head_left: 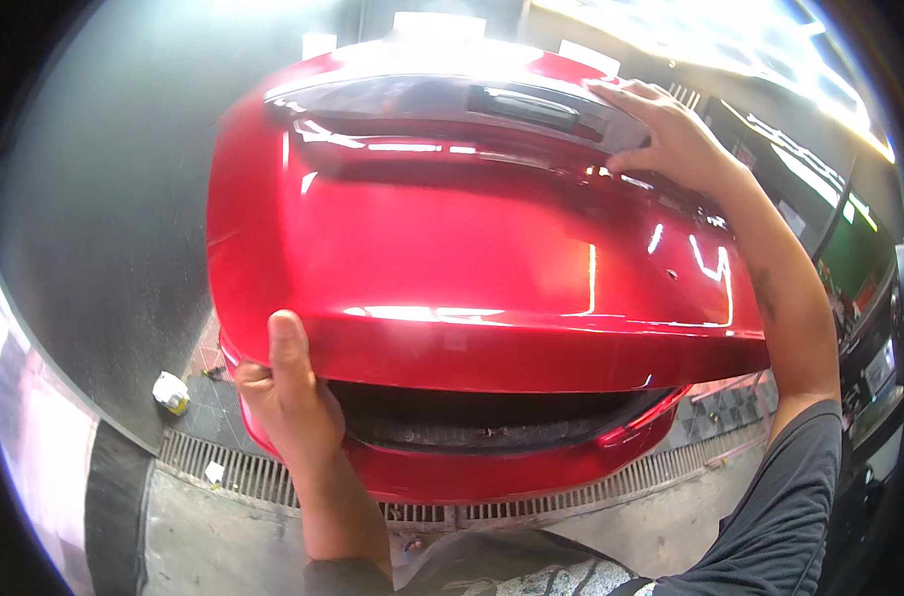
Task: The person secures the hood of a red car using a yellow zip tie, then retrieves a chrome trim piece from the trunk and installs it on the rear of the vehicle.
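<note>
A red car fills the middle, its trunk lid (442, 253) raised a little above the dark trunk opening (482, 417). My left hand (291, 397) holds the lid's lower left edge, the thumb up on the red paint and the other fingers mostly hidden behind the edge. Farther off, my right hand (671, 134) is open, fingers spread, at the right end of the dark rear window (412, 99). Its fingertips appear to touch the car there. Nothing shows in that hand. Bright light reflections lie across the paint and glass.
A dark wall (104, 228) stands close on the left. Beside the car's left rear corner is a small white and yellow container (171, 392) on the floor. A drain grate (238, 472) runs along the floor behind the rear bumper (472, 477). Cluttered dark shelving (874, 382) lines the right side.
</note>
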The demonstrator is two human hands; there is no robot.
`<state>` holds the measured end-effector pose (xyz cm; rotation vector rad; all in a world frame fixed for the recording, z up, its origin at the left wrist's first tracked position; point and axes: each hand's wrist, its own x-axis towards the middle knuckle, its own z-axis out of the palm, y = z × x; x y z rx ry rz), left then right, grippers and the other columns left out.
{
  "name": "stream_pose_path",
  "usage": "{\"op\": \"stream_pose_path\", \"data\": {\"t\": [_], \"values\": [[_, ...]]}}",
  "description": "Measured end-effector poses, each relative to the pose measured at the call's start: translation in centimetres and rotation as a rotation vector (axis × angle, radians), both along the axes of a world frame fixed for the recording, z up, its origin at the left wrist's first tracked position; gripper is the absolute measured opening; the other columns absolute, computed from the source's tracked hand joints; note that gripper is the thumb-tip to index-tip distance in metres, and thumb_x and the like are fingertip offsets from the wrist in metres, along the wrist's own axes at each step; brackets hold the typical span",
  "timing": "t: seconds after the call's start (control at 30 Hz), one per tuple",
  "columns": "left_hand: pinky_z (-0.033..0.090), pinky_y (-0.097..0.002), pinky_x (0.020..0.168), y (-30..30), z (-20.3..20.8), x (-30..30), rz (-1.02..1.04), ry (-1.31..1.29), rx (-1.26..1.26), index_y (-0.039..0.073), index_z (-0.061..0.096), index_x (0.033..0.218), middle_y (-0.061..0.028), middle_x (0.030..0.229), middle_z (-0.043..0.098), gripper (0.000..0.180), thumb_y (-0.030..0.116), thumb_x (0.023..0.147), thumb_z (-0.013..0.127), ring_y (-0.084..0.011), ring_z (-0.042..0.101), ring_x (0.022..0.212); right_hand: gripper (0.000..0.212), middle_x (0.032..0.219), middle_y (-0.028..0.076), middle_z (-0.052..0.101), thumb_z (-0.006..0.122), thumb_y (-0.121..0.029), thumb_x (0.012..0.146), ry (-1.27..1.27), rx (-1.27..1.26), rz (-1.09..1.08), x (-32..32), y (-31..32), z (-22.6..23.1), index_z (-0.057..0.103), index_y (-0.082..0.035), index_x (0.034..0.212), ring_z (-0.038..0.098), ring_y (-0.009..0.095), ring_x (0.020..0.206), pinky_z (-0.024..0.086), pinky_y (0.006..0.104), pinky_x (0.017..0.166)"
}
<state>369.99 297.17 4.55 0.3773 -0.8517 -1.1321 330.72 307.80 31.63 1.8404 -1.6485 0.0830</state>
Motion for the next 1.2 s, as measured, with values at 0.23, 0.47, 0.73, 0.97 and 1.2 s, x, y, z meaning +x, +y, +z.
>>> {"op": "stream_pose_path", "data": {"t": [0.23, 0.47, 0.73, 0.97, 1.2], "values": [[0.057, -0.0306, 0.072, 3.3, 2.9, -2.8, 0.084, 0.095, 0.053, -0.005, 0.072, 0.093, -0.0108, 0.088, 0.074, 0.049, 0.042, 0.107, 0.070, -0.0156, 0.070, 0.076, 0.093, 0.143, 0.015, 0.060, 0.091, -0.037, 0.081, 0.056, -0.107, 0.030, -2.0, 0.4, -2.5, 0.050, -0.021, 0.163, 0.056, 0.036, 0.135, 0.048, 0.0487, 0.114], [0.056, -0.0465, 0.099, 1.0, -2.9, -0.8, 0.291, -0.076, 0.169, -0.005, 0.053, 0.147, -0.0201, 0.140, 0.061, 0.071, 0.055, 0.110, 0.053, -0.0305, 0.064, 0.125, 0.079, 0.121, 0.013, 0.073, 0.091, -0.049, 0.079, -0.055, -0.216, 0.033, -1.9, 0.1, -4.4, 0.058, -0.013, 0.141, 0.067, 0.036, 0.122, 0.055, 0.0548, 0.097], [0.050, -0.0538, 0.115, 0.8, -1.9, -2.1, 0.428, -0.137, 0.337, 0.006, 0.034, 0.165, -0.0188, 0.162, 0.043, 0.085, 0.066, 0.106, 0.048, -0.0347, 0.053, 0.144, 0.064, 0.111, 0.012, 0.074, 0.088, -0.047, 0.083, 0.054, -0.290, 0.228, -3.2, -2.3, -5.3, 0.067, -0.010, 0.131, 0.071, 0.032, 0.112, 0.060, 0.0469, 0.092], [0.058, -0.0498, 0.105, -2.1, -1.6, -3.9, 0.681, -0.127, 0.501, 0.010, 0.052, 0.159, -0.0173, 0.154, 0.057, 0.079, 0.066, 0.104, 0.053, -0.0326, 0.065, 0.130, 0.060, 0.121, 0.015, 0.075, 0.084, -0.041, 0.091, 0.022, -0.122, 0.371, -3.0, -6.5, -5.8, 0.065, 0.000, 0.131, 0.067, 0.032, 0.123, 0.059, 0.0476, 0.096], [0.062, -0.0444, 0.090, -4.8, -5.2, 4.1, 0.640, -0.158, 0.413, 0.003, 0.068, 0.135, -0.0148, 0.126, 0.074, 0.063, 0.056, 0.103, 0.058, -0.0291, 0.075, 0.103, 0.059, 0.117, 0.014, 0.074, 0.082, -0.043, 0.094, 0.180, -0.182, 0.351, -1.6, -7.0, -4.8, 0.064, -0.001, 0.133, 0.069, 0.030, 0.119, 0.060, 0.0450, 0.090]]}}
